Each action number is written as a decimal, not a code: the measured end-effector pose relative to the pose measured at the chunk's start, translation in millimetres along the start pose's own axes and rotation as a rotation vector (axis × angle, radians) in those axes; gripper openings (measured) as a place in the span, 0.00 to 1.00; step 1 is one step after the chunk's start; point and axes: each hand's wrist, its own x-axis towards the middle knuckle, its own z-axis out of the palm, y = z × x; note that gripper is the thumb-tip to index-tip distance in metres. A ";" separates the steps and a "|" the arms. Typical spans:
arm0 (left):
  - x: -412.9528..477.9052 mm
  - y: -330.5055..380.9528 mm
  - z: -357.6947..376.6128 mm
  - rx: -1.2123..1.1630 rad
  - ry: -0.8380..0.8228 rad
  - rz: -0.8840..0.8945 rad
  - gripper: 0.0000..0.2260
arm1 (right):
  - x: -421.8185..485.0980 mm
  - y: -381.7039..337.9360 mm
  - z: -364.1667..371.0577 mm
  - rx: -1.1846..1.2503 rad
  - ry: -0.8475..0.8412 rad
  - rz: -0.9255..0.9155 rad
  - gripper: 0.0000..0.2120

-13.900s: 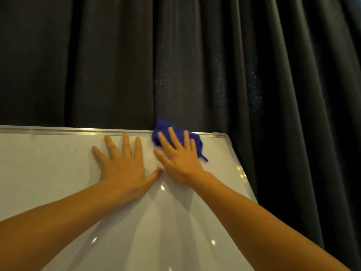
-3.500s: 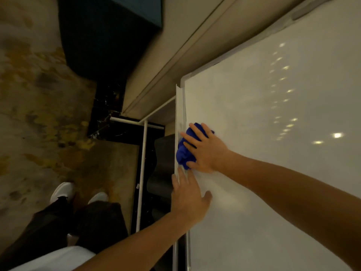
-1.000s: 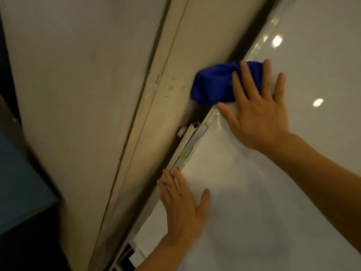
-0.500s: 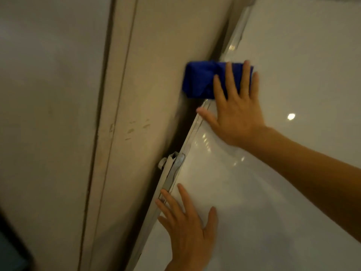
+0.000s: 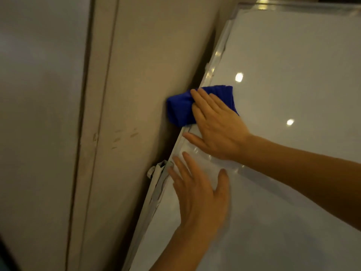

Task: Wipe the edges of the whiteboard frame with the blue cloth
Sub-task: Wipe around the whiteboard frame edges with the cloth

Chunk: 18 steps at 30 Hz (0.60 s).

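Observation:
The whiteboard [image 5: 293, 94] fills the right half of the view, with its metal frame [image 5: 216, 55] running diagonally up its left side. My right hand [image 5: 216, 126] lies flat on the bunched blue cloth [image 5: 180, 109] and presses it over that left frame edge; the cloth hangs past the edge on the wall side. My left hand [image 5: 199, 196] rests flat on the board surface just below, fingers spread, fingertips near the frame and empty. The board's top left corner shows at the upper right.
A beige wall [image 5: 146, 75] with a vertical trim strip [image 5: 91, 133] stands close behind the board's left edge. A grey bracket or clip [image 5: 158, 173] sits on the frame beside my left fingertips. Ceiling light reflections dot the board.
The cloth and my right hand have slid along the left frame edge, closer to my left hand. The view has shifted so the board's top corner shows.

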 end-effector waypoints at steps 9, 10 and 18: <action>49.3 27.8 15.4 0.246 0.135 0.109 0.43 | 23.5 40.4 10.4 -0.186 -0.041 -0.174 0.39; 54.1 31.1 18.8 0.251 0.135 0.119 0.43 | 28.8 51.3 8.3 -0.195 -0.038 -0.166 0.40; 100.5 54.7 30.7 0.303 0.169 0.278 0.42 | 47.7 114.5 -8.2 -0.108 0.034 0.045 0.40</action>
